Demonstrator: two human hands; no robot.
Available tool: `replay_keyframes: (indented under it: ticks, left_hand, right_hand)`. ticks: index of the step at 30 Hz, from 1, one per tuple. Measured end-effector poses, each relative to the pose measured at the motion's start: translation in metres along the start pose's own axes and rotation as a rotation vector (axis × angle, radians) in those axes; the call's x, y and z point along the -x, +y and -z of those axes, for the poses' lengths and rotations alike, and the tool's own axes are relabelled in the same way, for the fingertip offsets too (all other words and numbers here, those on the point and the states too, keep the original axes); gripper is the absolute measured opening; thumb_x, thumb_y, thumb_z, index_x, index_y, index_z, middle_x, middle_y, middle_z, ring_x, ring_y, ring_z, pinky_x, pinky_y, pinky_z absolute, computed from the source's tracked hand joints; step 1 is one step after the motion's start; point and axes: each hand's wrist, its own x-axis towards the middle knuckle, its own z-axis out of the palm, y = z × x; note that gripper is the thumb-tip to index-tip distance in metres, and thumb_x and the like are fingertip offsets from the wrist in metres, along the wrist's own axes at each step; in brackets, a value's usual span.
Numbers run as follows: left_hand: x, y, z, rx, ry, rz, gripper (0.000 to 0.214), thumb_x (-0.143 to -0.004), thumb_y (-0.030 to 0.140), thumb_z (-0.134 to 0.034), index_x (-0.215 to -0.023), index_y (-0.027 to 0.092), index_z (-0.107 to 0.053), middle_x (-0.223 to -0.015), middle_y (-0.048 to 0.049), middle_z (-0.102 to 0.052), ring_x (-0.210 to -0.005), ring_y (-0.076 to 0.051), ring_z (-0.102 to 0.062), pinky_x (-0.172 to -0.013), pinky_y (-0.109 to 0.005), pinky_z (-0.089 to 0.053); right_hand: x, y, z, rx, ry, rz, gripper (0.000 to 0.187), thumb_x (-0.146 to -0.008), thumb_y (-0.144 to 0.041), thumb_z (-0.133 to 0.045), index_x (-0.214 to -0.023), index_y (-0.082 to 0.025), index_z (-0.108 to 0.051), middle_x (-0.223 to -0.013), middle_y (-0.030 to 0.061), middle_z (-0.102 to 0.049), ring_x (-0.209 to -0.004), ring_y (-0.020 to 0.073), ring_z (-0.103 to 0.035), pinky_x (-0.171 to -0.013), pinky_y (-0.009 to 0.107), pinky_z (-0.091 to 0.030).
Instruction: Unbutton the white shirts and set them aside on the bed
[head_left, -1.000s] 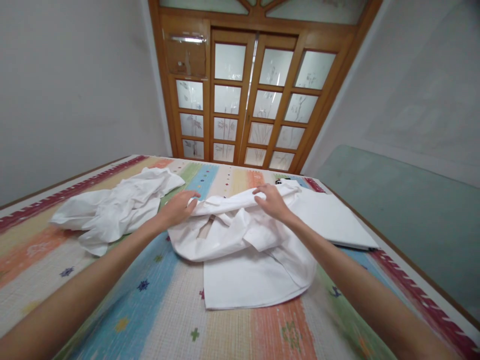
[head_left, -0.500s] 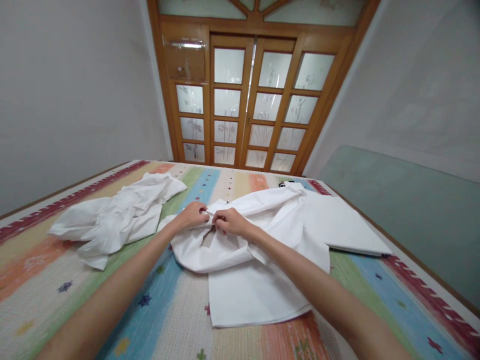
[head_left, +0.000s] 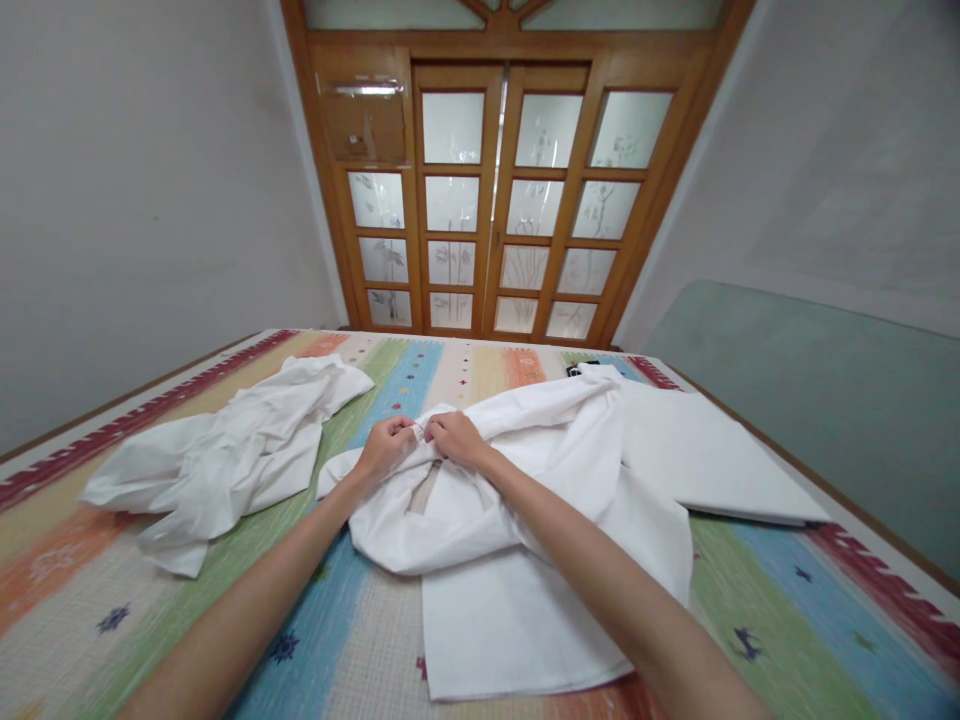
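Observation:
A white shirt (head_left: 450, 535) lies loosely spread, with an opening in its folds just below my hands. Fabric at its upper left edge is pinched between the closed fingers of my left hand (head_left: 385, 446). Close beside it, my right hand (head_left: 459, 438) grips the same edge, fingertips bent inward. The two hands nearly touch. Under and beyond the shirt, to the right, is a flat white piece (head_left: 712, 455) with a dark lower edge; whether it is board or folded cloth I cannot tell.
A crumpled white cloth garment (head_left: 232, 455) lies on the left of the striped tablecloth (head_left: 375, 610). A small black object (head_left: 583, 369) shows behind the shirt. A pale green panel (head_left: 817, 400) stands along the right edge. Wooden glazed doors (head_left: 495, 200) are at the back.
The fingers of both hands have shifted slightly along the shirt's edge and stay on it. The view has moved a little, so the cloths appear slightly larger and lower.

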Motion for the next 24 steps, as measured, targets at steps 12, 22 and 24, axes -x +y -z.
replay_keyframes:
  ticks: [12,22,24]
  left_hand:
    - [0.012,0.008,0.001,-0.175,0.034,-0.164,0.025,-0.073,0.038,-0.059,-0.077,0.018,-0.073,-0.08,-0.0044,-0.075,-0.075,-0.022,-0.067,-0.073,-0.032,-0.051]
    - [0.013,0.005,0.0,-0.296,0.057,-0.19,0.025,-0.074,0.041,-0.064,-0.081,0.019,-0.074,-0.085,-0.0065,-0.076,-0.076,-0.021,-0.068,-0.076,-0.033,-0.053]
    - [0.013,0.005,0.0,-0.327,0.071,-0.178,0.025,-0.075,0.042,-0.062,-0.081,0.02,-0.073,-0.084,-0.0059,-0.076,-0.074,-0.021,-0.068,-0.077,-0.032,-0.053]
  right_hand:
    - [-0.018,0.017,-0.018,-0.334,0.077,0.086,0.041,-0.09,-0.031,-0.054,-0.054,-0.015,-0.067,-0.049,-0.0026,-0.056,-0.053,0.0094,-0.051,-0.057,0.021,-0.031]
    - [-0.02,0.024,-0.014,-0.742,-0.065,-0.083,0.024,-0.073,-0.021,-0.06,-0.05,-0.017,-0.06,-0.035,-0.0081,-0.043,-0.039,0.0074,-0.038,-0.045,0.02,-0.028]
    - [-0.019,0.023,-0.013,-0.757,-0.067,-0.103,0.023,-0.072,-0.019,-0.058,-0.048,-0.017,-0.058,-0.035,-0.008,-0.044,-0.039,0.0071,-0.038,-0.044,0.02,-0.028]
